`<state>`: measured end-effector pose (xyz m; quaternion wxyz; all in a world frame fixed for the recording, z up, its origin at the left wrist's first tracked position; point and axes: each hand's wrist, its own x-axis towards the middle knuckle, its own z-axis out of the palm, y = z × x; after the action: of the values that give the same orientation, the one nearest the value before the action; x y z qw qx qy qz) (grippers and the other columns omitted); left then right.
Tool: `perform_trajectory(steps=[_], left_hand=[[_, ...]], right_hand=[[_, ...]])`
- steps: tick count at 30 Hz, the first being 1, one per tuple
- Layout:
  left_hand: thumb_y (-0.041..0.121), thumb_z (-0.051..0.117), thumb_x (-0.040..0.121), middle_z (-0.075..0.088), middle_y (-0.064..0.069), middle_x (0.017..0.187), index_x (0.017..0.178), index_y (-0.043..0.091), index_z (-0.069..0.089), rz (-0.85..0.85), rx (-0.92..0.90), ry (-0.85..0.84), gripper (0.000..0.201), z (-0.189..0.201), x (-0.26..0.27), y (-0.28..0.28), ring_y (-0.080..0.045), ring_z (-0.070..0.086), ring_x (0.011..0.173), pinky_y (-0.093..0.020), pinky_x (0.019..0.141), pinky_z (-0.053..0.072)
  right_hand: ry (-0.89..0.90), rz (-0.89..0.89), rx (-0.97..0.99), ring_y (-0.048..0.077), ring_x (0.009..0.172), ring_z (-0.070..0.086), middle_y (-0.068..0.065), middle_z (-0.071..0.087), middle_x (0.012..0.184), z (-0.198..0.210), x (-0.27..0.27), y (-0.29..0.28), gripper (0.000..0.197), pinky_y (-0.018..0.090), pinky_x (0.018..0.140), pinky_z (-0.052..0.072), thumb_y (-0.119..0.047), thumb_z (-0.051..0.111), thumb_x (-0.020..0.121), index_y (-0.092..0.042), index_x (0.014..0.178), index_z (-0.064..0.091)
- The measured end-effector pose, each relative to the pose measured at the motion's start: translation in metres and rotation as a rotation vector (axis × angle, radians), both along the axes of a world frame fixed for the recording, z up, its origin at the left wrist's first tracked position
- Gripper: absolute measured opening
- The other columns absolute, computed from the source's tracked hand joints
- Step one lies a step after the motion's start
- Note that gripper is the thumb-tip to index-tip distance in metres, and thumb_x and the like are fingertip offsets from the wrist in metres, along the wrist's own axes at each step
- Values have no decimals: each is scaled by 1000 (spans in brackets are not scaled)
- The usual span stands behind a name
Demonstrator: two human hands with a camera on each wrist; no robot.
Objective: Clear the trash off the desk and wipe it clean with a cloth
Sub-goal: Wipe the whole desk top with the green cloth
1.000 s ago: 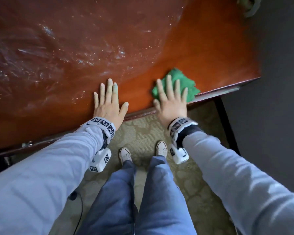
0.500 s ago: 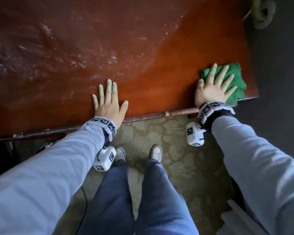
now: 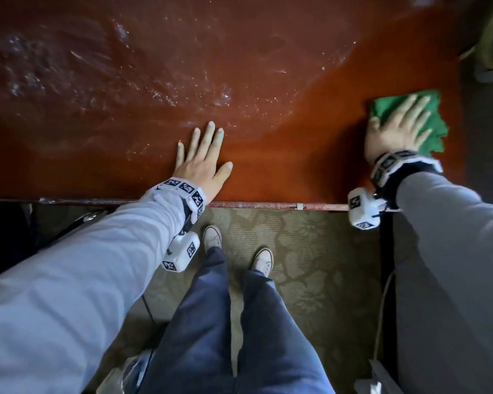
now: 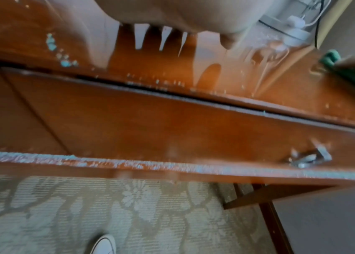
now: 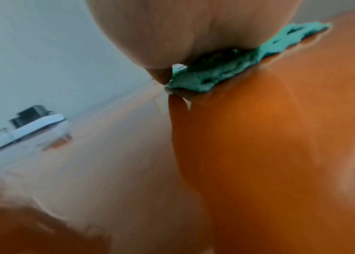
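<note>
A green cloth [image 3: 427,118] lies on the glossy red-brown desk [image 3: 282,155] near its right end. My right hand [image 3: 396,129] presses flat on the cloth with straight, spread fingers. The right wrist view shows the cloth [image 5: 219,72] squeezed under the palm. My left hand [image 3: 202,155] rests flat on the desk by the front edge, fingers straight, holding nothing. The left wrist view shows the cloth [image 4: 350,73] far right on the desk top [image 4: 193,56]. No trash is visible on the desk.
A light patterned carpet [image 3: 302,251] lies below the desk's front edge [image 3: 268,205]. A drawer handle [image 4: 309,158] sits on the desk front. A white device [image 5: 33,127] stands at the desk's back by the wall. A dark desk leg [image 3: 386,280] and a cable hang at right.
My right hand has slid the green cloth rightward along the front of the desk, then away from the front edge near the right end. The left hand has stayed planted.
</note>
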<state>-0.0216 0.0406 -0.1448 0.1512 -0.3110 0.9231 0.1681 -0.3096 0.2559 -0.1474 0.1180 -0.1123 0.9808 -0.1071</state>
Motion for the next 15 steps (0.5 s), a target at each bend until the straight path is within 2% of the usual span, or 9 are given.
perform_trajectory(steps=[1, 3, 5, 8, 10, 11, 12, 15], left_hand=[[49, 25, 101, -20, 14, 162, 157, 31, -8, 9, 13, 6, 67, 1, -6, -5, -15, -15, 151, -49, 121, -6], [45, 25, 102, -18, 14, 162, 157, 32, -4, 21, 43, 11, 64, 3, -16, -14, -14, -14, 151, -49, 121, -7], [41, 27, 102, -15, 13, 163, 157, 33, -2, 11, 61, 21, 63, 5, -19, -21, -13, -13, 151, -48, 122, -6], [34, 32, 101, -11, 13, 164, 158, 32, 2, -21, 29, 53, 64, 3, -14, -31, -12, -9, 151, -47, 122, -3], [30, 34, 99, -10, 13, 164, 158, 32, 3, -38, 1, 57, 66, 2, -7, -38, -12, -7, 152, -48, 123, -1], [30, 34, 99, -10, 14, 164, 158, 32, 2, -50, -4, 57, 67, 2, -4, -40, -12, -7, 152, -48, 123, -1], [31, 33, 99, -11, 15, 164, 157, 33, 1, -69, 2, 61, 67, 2, -2, -45, -12, -7, 152, -48, 123, 0], [33, 29, 100, -16, 18, 162, 157, 35, -3, -139, 20, 45, 65, 6, 3, -58, -9, -10, 151, -46, 123, -1]], right_hand=[[-17, -51, 6, 35, 150, 1, 14, -3, 163, 2, -11, -4, 79, 58, 118, 5, -43, 36, 95, -6, 156, 3], [-39, 4, 20, 35, 150, -1, 11, -5, 164, 4, -1, -29, 77, 58, 118, 2, -44, 32, 96, -7, 156, 1], [-47, 250, 32, 34, 150, -2, 10, -5, 164, 7, 42, -68, 75, 58, 119, 0, -43, 32, 97, -9, 156, 1], [-119, 774, 69, 31, 150, -9, 5, -12, 163, 11, 137, -117, 73, 53, 119, -4, -42, 31, 99, -13, 157, -4], [-177, 987, 88, 27, 149, -15, 2, -17, 162, 15, 177, -123, 72, 49, 121, -6, -39, 30, 101, -15, 156, -9], [-180, 1007, 81, 25, 149, -15, 1, -18, 162, 14, 174, -119, 71, 48, 121, -5, -37, 31, 101, -16, 156, -9], [-165, 951, 74, 24, 150, -14, 0, -18, 162, 13, 158, -113, 72, 47, 122, -4, -36, 33, 101, -17, 156, -8], [-84, 539, 55, 28, 151, -6, 3, -10, 164, 7, 76, -87, 72, 49, 121, 0, -36, 39, 100, -17, 157, -2]])
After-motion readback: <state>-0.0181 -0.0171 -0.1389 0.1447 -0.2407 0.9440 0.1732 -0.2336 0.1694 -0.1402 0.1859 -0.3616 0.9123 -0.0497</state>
